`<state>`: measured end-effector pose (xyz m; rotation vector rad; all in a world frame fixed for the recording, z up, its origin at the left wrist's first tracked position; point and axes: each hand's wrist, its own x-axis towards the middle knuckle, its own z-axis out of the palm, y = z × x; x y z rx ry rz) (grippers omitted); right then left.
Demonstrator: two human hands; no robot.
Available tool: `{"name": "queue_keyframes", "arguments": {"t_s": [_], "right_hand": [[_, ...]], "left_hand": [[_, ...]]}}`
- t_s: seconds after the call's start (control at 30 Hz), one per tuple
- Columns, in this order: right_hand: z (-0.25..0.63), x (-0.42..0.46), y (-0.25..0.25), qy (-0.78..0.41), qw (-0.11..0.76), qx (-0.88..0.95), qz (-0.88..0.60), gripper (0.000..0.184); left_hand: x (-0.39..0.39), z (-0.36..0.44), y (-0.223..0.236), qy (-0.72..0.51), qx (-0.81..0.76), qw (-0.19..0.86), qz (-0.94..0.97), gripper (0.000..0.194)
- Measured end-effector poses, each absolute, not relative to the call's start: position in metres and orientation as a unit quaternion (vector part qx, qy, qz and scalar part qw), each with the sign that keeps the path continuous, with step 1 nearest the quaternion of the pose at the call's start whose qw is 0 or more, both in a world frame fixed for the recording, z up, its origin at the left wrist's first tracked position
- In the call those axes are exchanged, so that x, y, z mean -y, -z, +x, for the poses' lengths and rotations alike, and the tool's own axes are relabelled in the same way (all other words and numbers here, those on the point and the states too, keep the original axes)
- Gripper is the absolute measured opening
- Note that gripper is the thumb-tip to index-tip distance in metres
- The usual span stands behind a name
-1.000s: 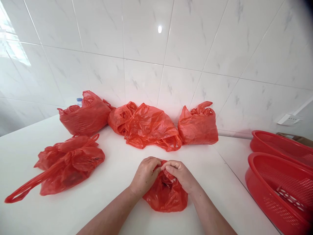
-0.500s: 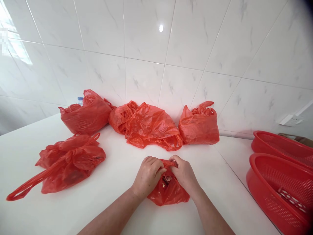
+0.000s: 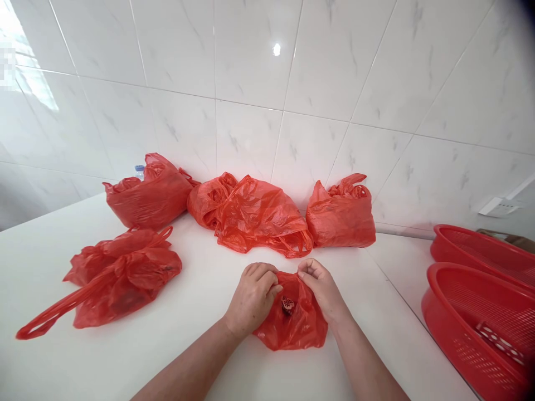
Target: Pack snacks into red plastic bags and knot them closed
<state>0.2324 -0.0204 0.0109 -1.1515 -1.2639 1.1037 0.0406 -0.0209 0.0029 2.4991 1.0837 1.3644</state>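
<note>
In front of me on the white table, a small red plastic bag [image 3: 292, 334] has its mouth held apart by both hands. My left hand [image 3: 254, 298] is closed on the left side of the rim. On the right side, my right hand [image 3: 321, 287] pinches the rim between thumb and fingers. Through the opening shows a small dark item with a pale patterned face [image 3: 287, 304]; its kind I cannot make out. The lower part of the bag rests on the table.
A red bag with a long handle [image 3: 125, 278] lies to the left. Filled red bags [image 3: 146, 197] [image 3: 340, 223] and a crumpled red bag [image 3: 263, 214] line the tiled wall. A bottle's blue cap [image 3: 139, 168] peeks out behind. Red plastic baskets [image 3: 443, 312] stand at right.
My right hand has shifted slightly up and to the right, drawing the bag's mouth wider. The patterned item inside shows more clearly. My left hand has barely moved.
</note>
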Motion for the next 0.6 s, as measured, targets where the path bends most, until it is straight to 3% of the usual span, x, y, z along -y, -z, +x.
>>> {"name": "queue_keyframes", "arguments": {"t_s": [0.2,0.6], "right_hand": [[0.279,-0.008,0.016,-0.217,0.505,0.491,-0.676,0.018],[0.303,-0.018,0.031,-0.191,0.436,0.487,-0.732,0.025]], "left_hand": [[0.020,0.034,-0.008,-0.463,-0.350,0.040,0.813,0.015],[0.032,0.044,-0.006,-0.521,-0.303,0.058,0.796,0.011]]}}
